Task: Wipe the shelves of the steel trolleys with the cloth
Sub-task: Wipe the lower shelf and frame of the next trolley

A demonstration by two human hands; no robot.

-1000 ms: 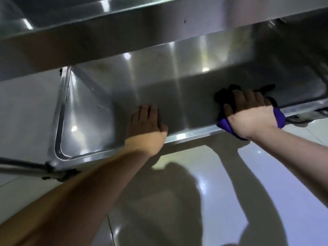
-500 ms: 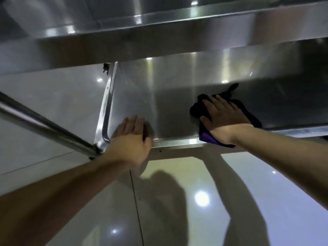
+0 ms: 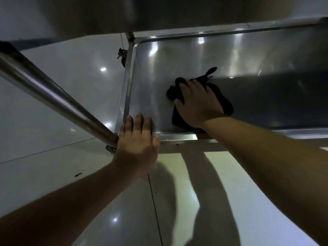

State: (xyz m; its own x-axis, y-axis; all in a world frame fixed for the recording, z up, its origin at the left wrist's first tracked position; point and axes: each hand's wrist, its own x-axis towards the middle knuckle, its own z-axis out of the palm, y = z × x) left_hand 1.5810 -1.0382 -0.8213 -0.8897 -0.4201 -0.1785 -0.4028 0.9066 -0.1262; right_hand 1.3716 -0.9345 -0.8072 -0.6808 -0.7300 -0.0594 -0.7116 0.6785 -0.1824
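Observation:
The bottom shelf [image 3: 177,57] of a steel trolley is a shallow tray with a raised rim, seen from above. A dark purple cloth [image 3: 225,102] lies on it near the front left. My right hand [image 3: 197,103] presses flat on the cloth, fingers straight and spread. My left hand [image 3: 137,137] rests on the shelf's front left corner, fingers straight over the rim, beside the trolley's corner post [image 3: 53,96].
The underside of the shelf above [image 3: 159,13] hangs low over the tray. A castor [image 3: 122,55] shows at the far left corner. Glossy white floor tiles [image 3: 62,71] lie to the left and in front, with shadows of my arms.
My right hand has slid the cloth leftward along the shelf. My left hand has shifted left to the front corner by the post. The view has swung left and looks down more steeply.

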